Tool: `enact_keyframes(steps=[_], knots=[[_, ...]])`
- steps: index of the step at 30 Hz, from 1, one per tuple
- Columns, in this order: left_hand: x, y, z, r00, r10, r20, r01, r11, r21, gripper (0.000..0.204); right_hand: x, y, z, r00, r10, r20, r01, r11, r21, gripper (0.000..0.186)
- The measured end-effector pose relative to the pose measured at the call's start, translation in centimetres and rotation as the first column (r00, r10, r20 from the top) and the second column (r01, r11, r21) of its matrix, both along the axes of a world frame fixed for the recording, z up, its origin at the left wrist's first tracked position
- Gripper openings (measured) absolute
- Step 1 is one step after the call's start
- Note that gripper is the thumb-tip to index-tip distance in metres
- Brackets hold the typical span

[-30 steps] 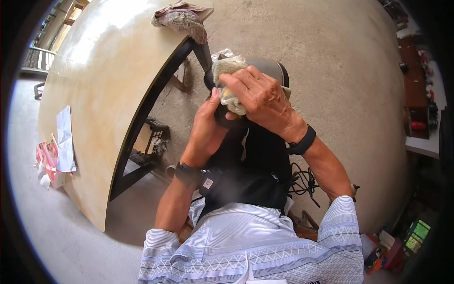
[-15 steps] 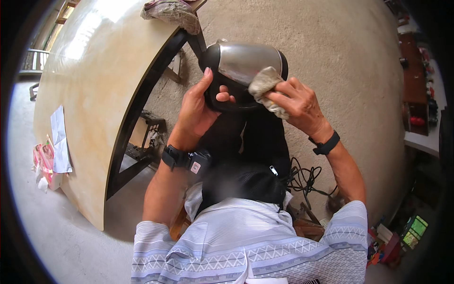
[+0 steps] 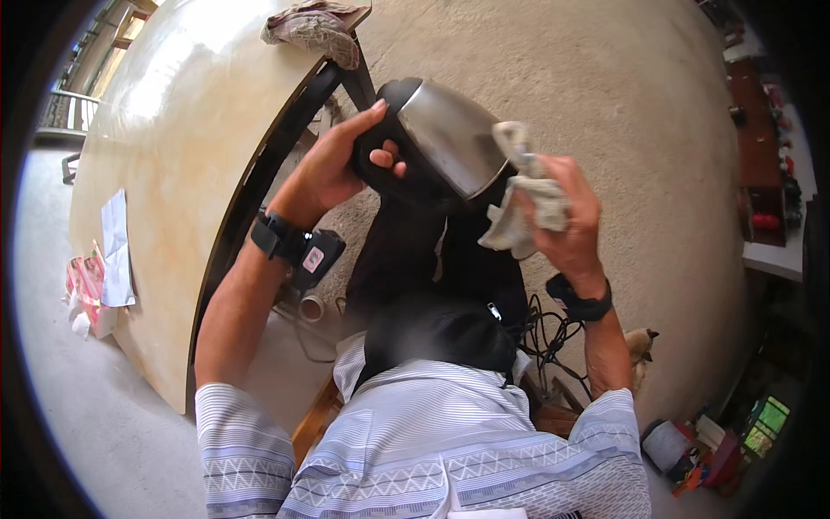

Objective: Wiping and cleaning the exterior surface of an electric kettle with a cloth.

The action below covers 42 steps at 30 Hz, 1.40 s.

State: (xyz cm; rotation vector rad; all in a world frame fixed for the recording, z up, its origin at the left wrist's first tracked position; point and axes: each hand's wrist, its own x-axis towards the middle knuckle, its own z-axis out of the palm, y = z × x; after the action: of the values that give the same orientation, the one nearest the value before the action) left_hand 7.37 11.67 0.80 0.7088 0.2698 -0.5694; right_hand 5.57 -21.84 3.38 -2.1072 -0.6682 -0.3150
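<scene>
A kettle (image 3: 451, 134) with a shiny metal body and black handle lies tilted over my knees, its far end pointing down to the right. My left hand (image 3: 346, 160) is wrapped round the black handle, the thumb along its upper side and fingertips showing through the handle's opening. My right hand (image 3: 566, 216) grips a crumpled pale cloth (image 3: 527, 203) beside the kettle's lower right end. Part of the cloth stands up above my fingers, close to the metal edge. The palm side of my right hand is partly hidden by the cloth.
On the left is a large pale table (image 3: 164, 225) with a dark edge; a bunched cloth (image 3: 316, 33) sits on its far corner. White paper (image 3: 115, 246) and a pink packet (image 3: 86, 290) are on its near left. Black cables (image 3: 549, 333) and an animal (image 3: 641, 346) are beside my right arm.
The kettle has turned so its right end dips lower. My right hand has moved right and down with the cloth, off the kettle's side. My left hand has shifted left, still on the handle.
</scene>
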Motion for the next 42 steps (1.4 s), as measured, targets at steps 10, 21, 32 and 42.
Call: enact_keyframes(steps=[10, 21, 32, 42], knots=[[1.6, -1.1, 1.8, 0.980, 0.024, 0.198, -0.065, 0.977, 0.202, 0.026, 0.4, 5.0, -1.0, 0.936, 0.220, 0.275, -0.073, 0.885, -0.460, 0.066], [4.4, -2.6, 3.6, 0.979, -0.041, 0.202, -0.041, 0.921, 0.388, 0.031, -0.3, 6.4, -1.0, 0.947, 0.177, 0.268, -0.037, 0.890, -0.455, 0.060], [6.1, -5.8, 3.5, 0.786, -0.133, 0.603, -0.279, 0.795, 0.538, 0.028, 8.3, 7.9, 1.0, 0.964, 0.043, 0.263, 0.076, 0.902, -0.424, 0.048], [6.0, -7.3, 3.7, 0.927, 0.041, 0.372, -0.240, 0.828, 0.507, 0.029, -3.2, 6.7, -1.5, 0.983, -0.095, 0.156, 0.155, 0.885, -0.438, 0.063]])
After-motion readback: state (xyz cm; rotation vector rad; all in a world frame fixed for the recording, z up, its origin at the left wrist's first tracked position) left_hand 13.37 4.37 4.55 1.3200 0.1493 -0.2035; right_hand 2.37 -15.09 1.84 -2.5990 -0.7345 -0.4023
